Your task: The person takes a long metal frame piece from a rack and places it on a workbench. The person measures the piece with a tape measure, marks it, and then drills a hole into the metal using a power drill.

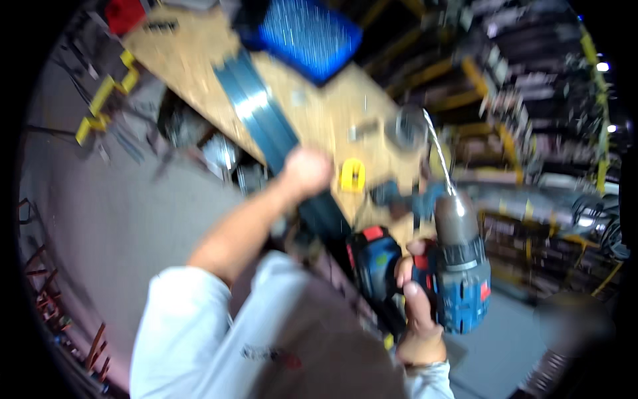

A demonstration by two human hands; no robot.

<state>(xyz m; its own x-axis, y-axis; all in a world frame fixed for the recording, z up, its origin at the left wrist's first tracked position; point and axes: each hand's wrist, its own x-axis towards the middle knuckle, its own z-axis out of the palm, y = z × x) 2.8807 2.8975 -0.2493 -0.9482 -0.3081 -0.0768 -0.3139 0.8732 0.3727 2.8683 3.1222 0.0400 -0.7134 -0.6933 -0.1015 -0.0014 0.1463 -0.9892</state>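
Observation:
My right hand (pixel 420 312) is wrapped round the grip of a blue and black cordless drill (pixel 465 266). A long twist drill bit (pixel 436 146) sits in its chuck and points up and away from me. The battery (pixel 374 259) shows to the left of my fingers. My left hand (pixel 309 171) is over a long dark metal channel (pixel 256 106), at its near half. Motion blurs that hand and hides its fingers, so I cannot make out its grip. The channel lies lengthwise along the wooden workbench (pixel 319 113).
On the bench a yellow object (pixel 352 175) lies right of my left hand, near a blurred blue-grey clamp-like tool (pixel 405 199). Beyond stands a bright blue box-like item (pixel 309 36). Stocked racks (pixel 512 133) line the right. Yellow metal pieces (pixel 103 96) are at the left.

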